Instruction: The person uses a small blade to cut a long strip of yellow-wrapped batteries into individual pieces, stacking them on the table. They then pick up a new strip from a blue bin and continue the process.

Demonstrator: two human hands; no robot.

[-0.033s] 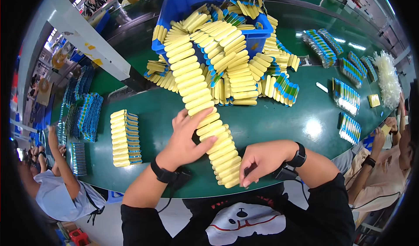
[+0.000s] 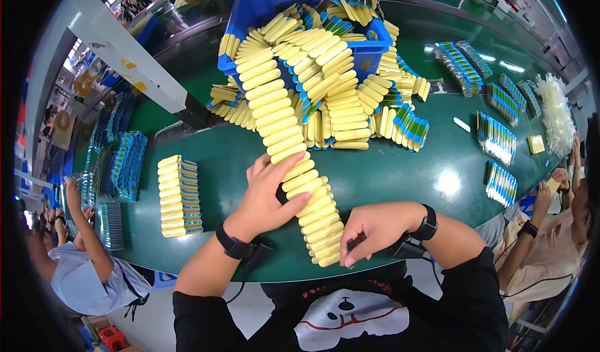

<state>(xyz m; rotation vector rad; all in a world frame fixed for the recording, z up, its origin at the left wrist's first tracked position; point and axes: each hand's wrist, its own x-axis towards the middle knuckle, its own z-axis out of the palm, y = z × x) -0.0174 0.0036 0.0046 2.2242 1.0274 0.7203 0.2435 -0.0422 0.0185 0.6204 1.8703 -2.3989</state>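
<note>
A long strip of yellow stick-shaped packets (image 2: 273,116), joined side by side, runs from the blue crate (image 2: 369,47) down to the near table edge. Its near part is doubled over in layers. My left hand (image 2: 269,192) grips it across the middle, fingers on top and thumb along the nearer side. At the near end, my right hand (image 2: 375,230) is closed, fingers curled in against the strip's right edge; its fingertips are partly hidden. More yellow strips with blue-green backs (image 2: 347,117) spill over the crate's front. Left of my left hand stands a neatly folded yellow stack (image 2: 179,196).
On the right lie clear-wrapped bundles (image 2: 497,138), a small white stick (image 2: 461,124), a yellow block (image 2: 535,144) and a heap of clear plastic (image 2: 556,114). Blue stacks (image 2: 129,164) stand far left, near a white post (image 2: 125,52). Co-workers sit at both sides.
Almost nothing differs. The strip's near end and my right hand have shifted very slightly; my left hand stays in place.
</note>
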